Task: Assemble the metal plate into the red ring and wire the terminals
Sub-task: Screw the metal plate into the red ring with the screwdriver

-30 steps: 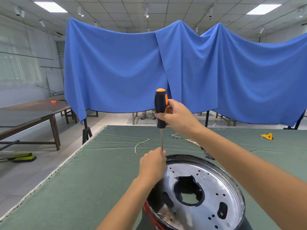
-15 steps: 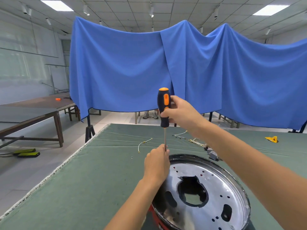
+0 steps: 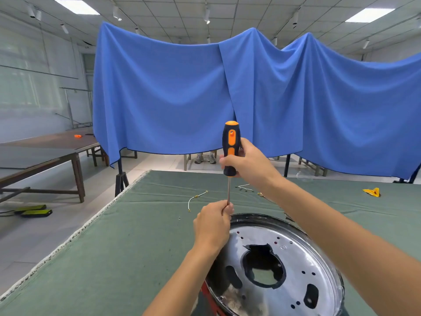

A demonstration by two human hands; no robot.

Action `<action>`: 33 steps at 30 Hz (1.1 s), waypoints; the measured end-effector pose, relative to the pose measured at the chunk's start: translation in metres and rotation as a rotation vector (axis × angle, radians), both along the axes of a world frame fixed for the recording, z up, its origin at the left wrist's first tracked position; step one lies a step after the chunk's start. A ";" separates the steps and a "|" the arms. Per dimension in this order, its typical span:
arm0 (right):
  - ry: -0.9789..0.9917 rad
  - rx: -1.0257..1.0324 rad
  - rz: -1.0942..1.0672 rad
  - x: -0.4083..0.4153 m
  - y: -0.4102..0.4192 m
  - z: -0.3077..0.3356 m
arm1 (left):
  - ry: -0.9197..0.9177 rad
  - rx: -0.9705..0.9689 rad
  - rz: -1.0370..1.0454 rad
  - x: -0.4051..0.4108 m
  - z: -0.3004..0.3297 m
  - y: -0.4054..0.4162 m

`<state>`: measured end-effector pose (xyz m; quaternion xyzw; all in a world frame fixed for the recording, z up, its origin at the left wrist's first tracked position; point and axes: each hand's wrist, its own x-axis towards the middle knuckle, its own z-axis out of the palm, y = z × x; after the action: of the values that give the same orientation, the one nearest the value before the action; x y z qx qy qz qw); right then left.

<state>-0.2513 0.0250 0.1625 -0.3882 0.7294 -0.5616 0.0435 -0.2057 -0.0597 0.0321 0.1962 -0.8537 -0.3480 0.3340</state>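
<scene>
Right hand (image 3: 247, 161) is gripping the black-and-orange screwdriver (image 3: 230, 151) by the handle, upright, while the left hand (image 3: 213, 224) is pinching the shaft low down, tip hidden behind the fingers, so can't tell if a screw's on it. They're working at the far rim of the metal plate (image 3: 293, 258), which is sitting inside the red ring (image 3: 210, 297) at the near edge of the green tabletop (image 3: 114, 247); only a sliver of red is showing. To do this well, I'd say: keep the shaft straight up, left fingers steadying w/o squeezing, press down before turning, go slow so the tip isn't slipping across the shiny plate. Count: 1 screwdriver, 1 plate, 1 ring, 1 white wire (image 3: 196, 198) w/ terminal ends lying apart, a few more wires (image 3: 245, 187) behind the right wrist (number unclear), 1 tiny loose screw (image 3: 179, 218), 1 yellow piece (image 3: 371, 192) far right.
</scene>
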 end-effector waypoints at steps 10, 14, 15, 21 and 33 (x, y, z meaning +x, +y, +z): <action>0.304 0.006 -0.368 -0.004 0.003 -0.016 | -0.063 0.092 0.024 0.000 0.004 0.003; 0.118 -0.033 -0.084 0.000 0.002 -0.011 | -0.053 0.125 -0.004 0.002 0.002 0.002; 0.063 -0.029 -0.014 0.000 0.004 -0.008 | -0.053 0.136 -0.009 0.002 0.002 0.001; 0.369 0.118 -0.352 -0.001 0.004 -0.008 | -0.088 0.131 -0.004 0.001 0.004 0.002; 0.360 0.130 -0.364 -0.006 0.006 -0.013 | -0.118 0.094 0.011 -0.001 0.003 0.002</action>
<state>-0.2572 0.0305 0.1498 -0.3405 0.8179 -0.4339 -0.1639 -0.2064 -0.0576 0.0355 0.2365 -0.8536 -0.3738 0.2752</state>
